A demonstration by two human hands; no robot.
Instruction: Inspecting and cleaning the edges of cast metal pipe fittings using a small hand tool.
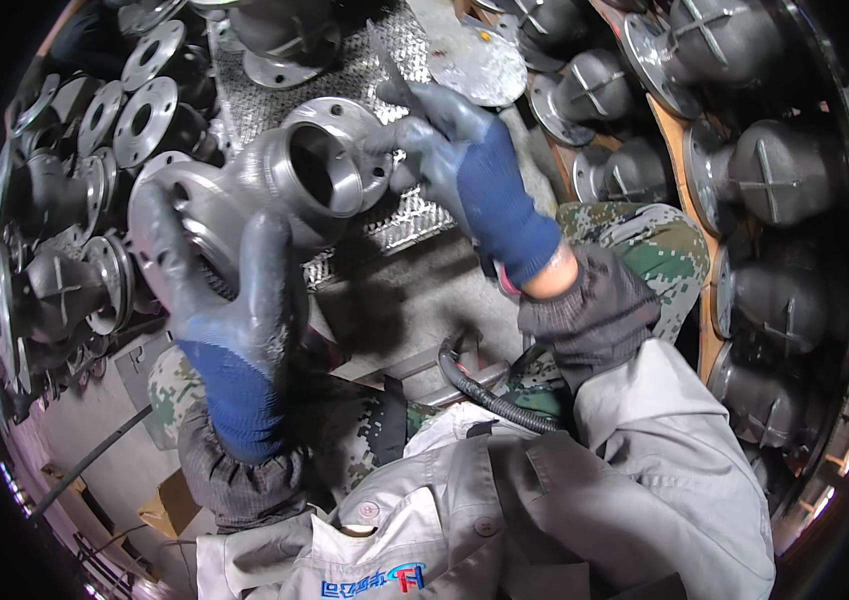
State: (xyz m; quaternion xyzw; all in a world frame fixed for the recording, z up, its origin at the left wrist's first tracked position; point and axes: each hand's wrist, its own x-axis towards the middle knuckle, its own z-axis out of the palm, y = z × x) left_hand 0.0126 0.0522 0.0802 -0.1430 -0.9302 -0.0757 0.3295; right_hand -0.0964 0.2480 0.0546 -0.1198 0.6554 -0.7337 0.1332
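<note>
A grey metal flanged valve body (262,190) lies on the textured metal work surface in front of me, its round threaded opening facing up and towards me. My left hand (229,265), in a grey-coated blue glove, grips the near left flange (149,235), thumb and fingers on either side of its rim. In a matching glove, my right hand (444,145) is closed beside the far right flange (369,125). From its fingers a thin, flat, dark tool (391,65) points away; the glove hides its handle, and I cannot tell its exact kind.
Several flanged castings (54,290) are stacked along the left. More dark castings (779,170) stand on wooden boards (679,160) at the right. Another casting (279,35) sits at the far end of the work surface (374,235). A black corrugated hose (489,395) runs between my knees.
</note>
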